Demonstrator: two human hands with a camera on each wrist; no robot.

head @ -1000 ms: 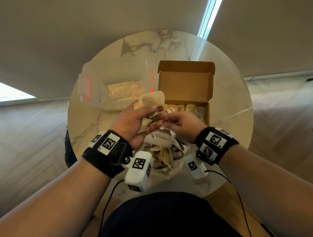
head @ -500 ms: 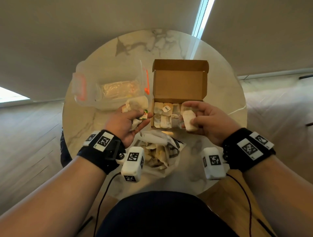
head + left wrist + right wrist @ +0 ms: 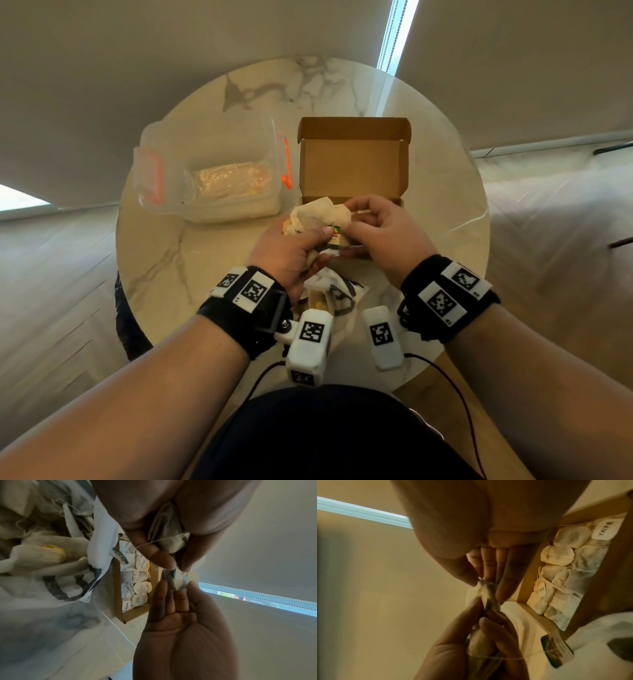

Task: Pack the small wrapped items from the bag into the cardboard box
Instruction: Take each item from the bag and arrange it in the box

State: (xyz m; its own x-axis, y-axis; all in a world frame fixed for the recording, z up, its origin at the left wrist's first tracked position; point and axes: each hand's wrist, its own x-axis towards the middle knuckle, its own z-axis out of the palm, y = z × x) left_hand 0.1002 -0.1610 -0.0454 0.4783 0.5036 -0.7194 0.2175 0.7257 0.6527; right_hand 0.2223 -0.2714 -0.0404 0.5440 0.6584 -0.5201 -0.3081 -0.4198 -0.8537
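Observation:
My left hand (image 3: 317, 236) grips a bunch of small wrapped tea bags (image 3: 318, 214) just in front of the open cardboard box (image 3: 352, 161). My right hand (image 3: 349, 224) meets it from the right, thumb and fingers pinching one tea bag (image 3: 178, 583) at the end of the bunch (image 3: 486, 592). The box's tray (image 3: 118, 601) holds several tea bags (image 3: 559, 555) in rows, some with white tags. The white printed bag (image 3: 337, 294) lies open under my wrists, with more tea bags (image 3: 42, 555) in it. A green and red tag (image 3: 556, 651) dangles on a string.
A clear plastic container (image 3: 222, 185) with orange clips and its lid (image 3: 150, 171) stands left of the box. All sit on a small round marble table (image 3: 191, 260), with wooden floor around it. The box's lid stands upright at the back.
My right hand has left the box, where it held a tea bag half a second ago, and come back left to pinch one in the left hand's bunch. The left hand stays put.

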